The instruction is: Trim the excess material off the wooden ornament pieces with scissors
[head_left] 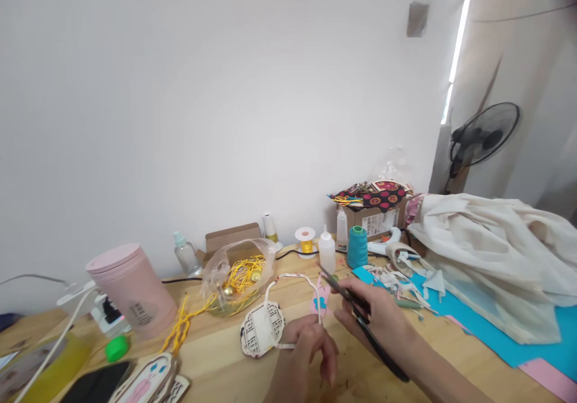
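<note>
My left hand is closed on the lower right edge of a thin, white, scalloped outline frame, held just above the wooden table. Beside that hand lies a flat pale plaque with black lattice cut-outs; the frame overlaps its right side. My right hand grips a long, dark pair of tweezers, tips pointing up and left, near the frame's right side. Behind the frame lies a pink paper piece with a blue flower shape. My left fingertips are partly hidden.
Behind stand a white squeeze bottle, teal thread cone and yellow wire spool. To the left are a bag of yellow cords, a pink canister and a phone. Paper scraps and white cloth lie right.
</note>
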Demonstrator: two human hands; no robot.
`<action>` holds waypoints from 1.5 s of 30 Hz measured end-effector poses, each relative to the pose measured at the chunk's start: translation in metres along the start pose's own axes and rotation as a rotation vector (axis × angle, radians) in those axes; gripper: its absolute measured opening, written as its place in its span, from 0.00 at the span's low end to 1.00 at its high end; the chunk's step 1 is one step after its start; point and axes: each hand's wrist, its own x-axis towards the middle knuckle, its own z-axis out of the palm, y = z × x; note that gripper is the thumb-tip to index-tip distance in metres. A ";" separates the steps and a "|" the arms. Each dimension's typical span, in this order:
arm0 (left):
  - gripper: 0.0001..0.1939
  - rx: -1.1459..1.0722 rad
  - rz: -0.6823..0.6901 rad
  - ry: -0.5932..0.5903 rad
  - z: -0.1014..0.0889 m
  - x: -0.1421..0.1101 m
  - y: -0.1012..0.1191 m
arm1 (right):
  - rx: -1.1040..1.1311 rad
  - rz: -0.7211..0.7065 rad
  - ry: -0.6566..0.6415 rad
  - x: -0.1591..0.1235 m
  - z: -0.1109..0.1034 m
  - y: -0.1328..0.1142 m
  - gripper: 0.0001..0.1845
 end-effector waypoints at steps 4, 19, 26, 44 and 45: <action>0.20 -0.092 0.009 0.005 -0.003 0.000 -0.006 | -0.087 0.010 0.026 -0.006 -0.002 0.007 0.12; 0.17 -0.106 -0.035 -0.072 -0.008 -0.001 -0.003 | 0.746 0.337 -0.035 0.015 -0.002 -0.007 0.19; 0.16 0.002 0.004 -0.095 0.000 0.002 0.007 | 0.747 0.287 0.080 0.007 0.025 -0.021 0.17; 0.17 -0.383 0.001 0.069 -0.006 0.013 -0.011 | -0.289 -0.084 -0.043 0.005 0.015 0.020 0.17; 0.17 -0.372 -0.002 0.071 -0.006 0.013 -0.012 | -0.294 -0.086 -0.045 0.006 0.016 0.019 0.16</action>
